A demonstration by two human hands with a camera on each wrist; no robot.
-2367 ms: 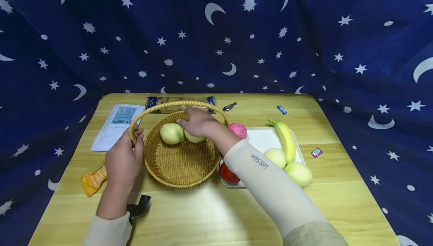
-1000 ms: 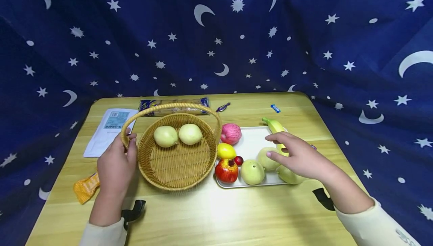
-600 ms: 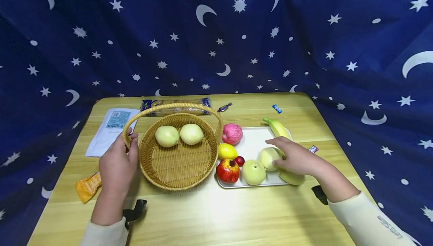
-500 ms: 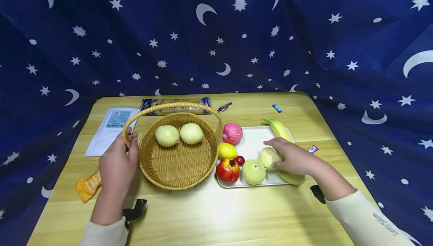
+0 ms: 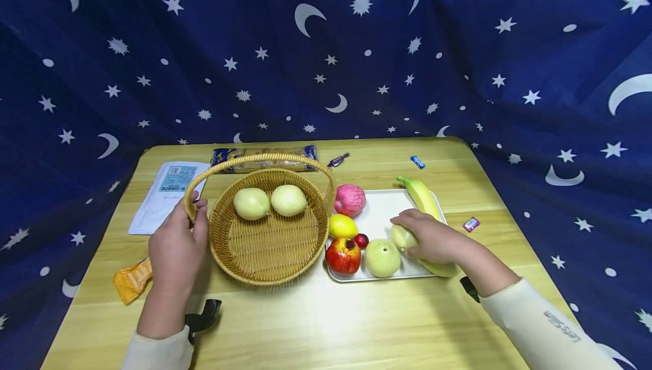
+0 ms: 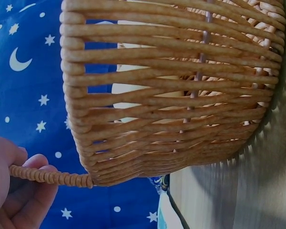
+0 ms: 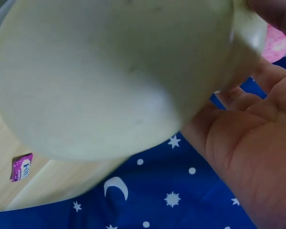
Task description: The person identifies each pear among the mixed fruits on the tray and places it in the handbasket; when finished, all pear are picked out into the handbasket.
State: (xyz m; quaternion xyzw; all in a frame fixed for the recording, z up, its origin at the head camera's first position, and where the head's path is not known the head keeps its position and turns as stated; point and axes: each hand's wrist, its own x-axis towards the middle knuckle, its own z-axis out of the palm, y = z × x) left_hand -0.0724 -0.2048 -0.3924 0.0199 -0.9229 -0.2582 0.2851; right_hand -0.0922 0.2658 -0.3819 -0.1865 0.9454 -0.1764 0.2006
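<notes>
My left hand grips the handle of a round wicker basket at its left side. In the left wrist view the fingers wrap that handle beside the woven wall. Two pale green pears lie inside the basket toward the back. My right hand is over the white tray, its fingers and thumb around a pale green pear. In the right wrist view another pale pear fills much of the foreground, partly hiding the held one.
On the tray are a banana, a pink apple, a lemon, a pomegranate, a small red fruit and a pale green round fruit. A white packet, orange packet, long snack pack and candies lie around.
My right hand has left the basket, where two pears now show, crossed back to the tray and closed round another pear. My left hand has stayed on the handle.
</notes>
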